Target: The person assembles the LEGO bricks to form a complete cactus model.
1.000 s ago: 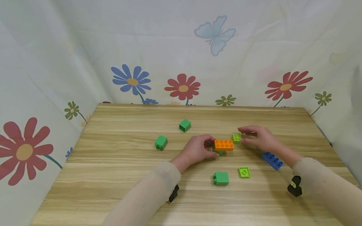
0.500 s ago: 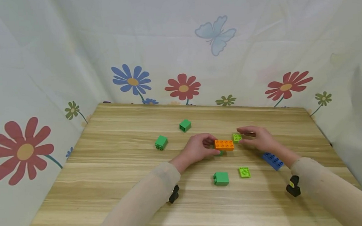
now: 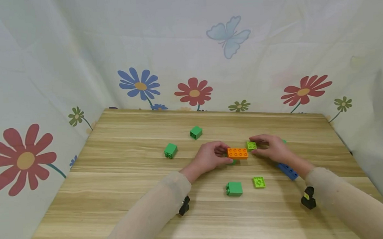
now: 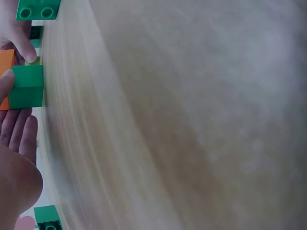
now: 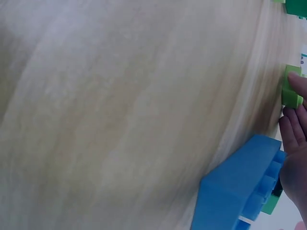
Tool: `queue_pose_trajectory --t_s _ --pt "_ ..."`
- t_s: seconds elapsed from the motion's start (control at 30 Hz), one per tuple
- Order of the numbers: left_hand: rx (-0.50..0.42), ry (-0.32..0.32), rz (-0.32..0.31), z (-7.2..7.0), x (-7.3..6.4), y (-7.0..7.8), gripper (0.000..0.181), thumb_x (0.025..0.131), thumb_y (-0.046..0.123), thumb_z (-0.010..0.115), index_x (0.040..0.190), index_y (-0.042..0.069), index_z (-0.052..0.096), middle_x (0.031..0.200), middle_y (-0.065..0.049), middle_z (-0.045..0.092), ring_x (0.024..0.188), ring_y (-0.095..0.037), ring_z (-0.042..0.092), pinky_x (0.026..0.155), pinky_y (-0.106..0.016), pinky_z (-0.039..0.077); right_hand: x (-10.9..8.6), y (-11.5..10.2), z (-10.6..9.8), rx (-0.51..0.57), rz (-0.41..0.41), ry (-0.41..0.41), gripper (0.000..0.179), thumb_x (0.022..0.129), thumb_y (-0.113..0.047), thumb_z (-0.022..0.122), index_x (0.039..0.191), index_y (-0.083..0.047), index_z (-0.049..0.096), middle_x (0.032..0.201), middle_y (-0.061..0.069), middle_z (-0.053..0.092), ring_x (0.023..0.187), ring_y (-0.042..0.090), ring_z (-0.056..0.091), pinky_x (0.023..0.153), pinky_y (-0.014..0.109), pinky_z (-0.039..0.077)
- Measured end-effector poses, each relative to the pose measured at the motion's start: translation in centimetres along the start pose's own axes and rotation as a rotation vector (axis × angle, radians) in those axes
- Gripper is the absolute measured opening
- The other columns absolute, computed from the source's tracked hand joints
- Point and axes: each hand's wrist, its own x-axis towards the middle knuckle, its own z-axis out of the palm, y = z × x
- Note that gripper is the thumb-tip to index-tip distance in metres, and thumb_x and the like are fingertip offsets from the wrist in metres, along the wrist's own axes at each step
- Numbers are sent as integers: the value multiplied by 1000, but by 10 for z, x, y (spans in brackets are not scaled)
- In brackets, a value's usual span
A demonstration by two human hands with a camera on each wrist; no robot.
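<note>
Between the thumb and fingers of my left hand (image 3: 209, 156) is a green brick (image 4: 28, 86), with an orange eight-stud brick (image 3: 237, 153) on top of it. The hand hides most of the green brick in the head view. Just right of the orange brick, my right hand (image 3: 274, 149) pinches a small lime green brick (image 3: 251, 145), studs up. The right wrist view has the thumb against the side of that lime brick, fingers behind it. A small gap separates the lime brick from the orange one.
A blue brick (image 3: 287, 171) lies under the right wrist, with a green brick (image 3: 284, 141) partly hidden beyond the hand. Nearer me are a green brick (image 3: 235, 189) on its side and an upturned lime piece (image 3: 259, 182). Two green bricks (image 3: 170, 150) lie at left.
My right hand has moved slightly left, its thumb and fingers closing on the lime brick. The left hand has shifted very slightly, its thumb covering more of the green brick.
</note>
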Motion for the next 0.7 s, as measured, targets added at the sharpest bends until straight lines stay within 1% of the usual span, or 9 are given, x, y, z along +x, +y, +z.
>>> queue_pose_trajectory --t_s 0.13,0.33,0.53,0.7 --pt "-3 1 -2 0 0 1 37 89 22 91 121 15 75 113 4 74 101 -10 70 93 -26 59 0 2 2 -36 10 25 45 97 -10 81 137 3 68 136 22 69 129 42 64 108 54 53" --pt "-13 4 1 2 0 0 37 89 22 91 121 15 75 113 4 74 100 -9 70 92 -26 59 -2 -1 1 -23 12 55 40 98 -10 80 134 2 70 133 22 70 125 42 67 105 56 54" --pt "-10 11 1 2 1 -3 37 89 22 91 122 15 75 114 3 75 100 -9 70 93 -26 59 -3 -13 -7 9 -7 95 36 98 -9 79 133 0 72 131 22 72 122 44 67 104 59 55" --pt "-22 11 -2 2 1 -5 37 88 23 91 121 15 76 113 4 75 100 -9 70 93 -27 59 -2 -28 -12 9 -29 101 37 97 -12 81 132 -4 73 130 16 74 122 40 69 105 57 54"
